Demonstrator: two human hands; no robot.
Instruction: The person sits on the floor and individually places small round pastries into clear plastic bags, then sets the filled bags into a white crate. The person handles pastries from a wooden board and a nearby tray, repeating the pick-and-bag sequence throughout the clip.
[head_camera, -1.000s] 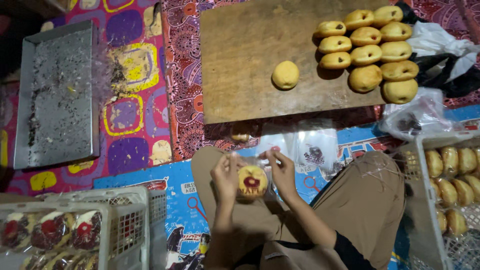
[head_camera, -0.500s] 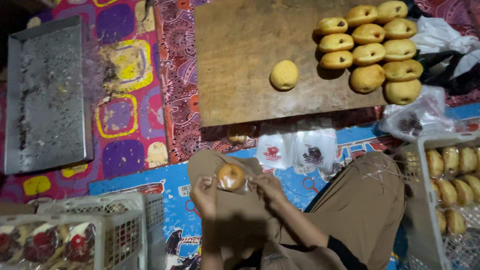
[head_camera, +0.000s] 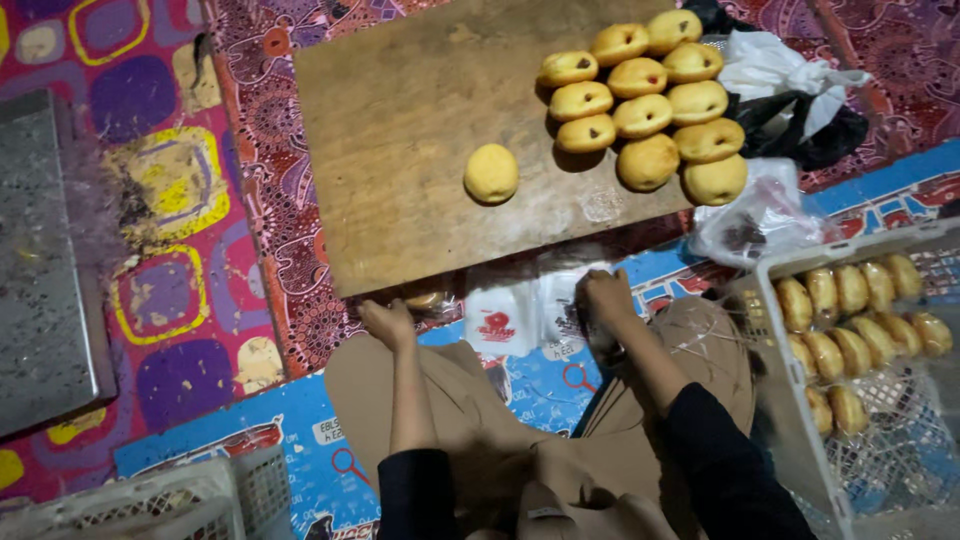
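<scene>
Both hands reached to the clear bags at the board edge.
Left hand (head_camera: 388, 322) touched a wrapped bun (head_camera: 424, 299), grip unclear; right hand (head_camera: 604, 297) closed on the bag stack (head_camera: 520, 318). Better to pinch one bag only. Wooden board (head_camera: 400, 150) held buns (head_camera: 645, 105) on patterned floor mats (head_camera: 180, 200); dim room.

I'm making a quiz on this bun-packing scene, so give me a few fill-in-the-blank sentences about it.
1. One bun lies apart from the cluster on the wooden ____.
2. The right hand rests on the stack of clear plastic ____.
3. The white crate on the right holds more ____.
4. The left hand lies near the board's ____ edge.

Missing words: board; bags; buns; near
</scene>
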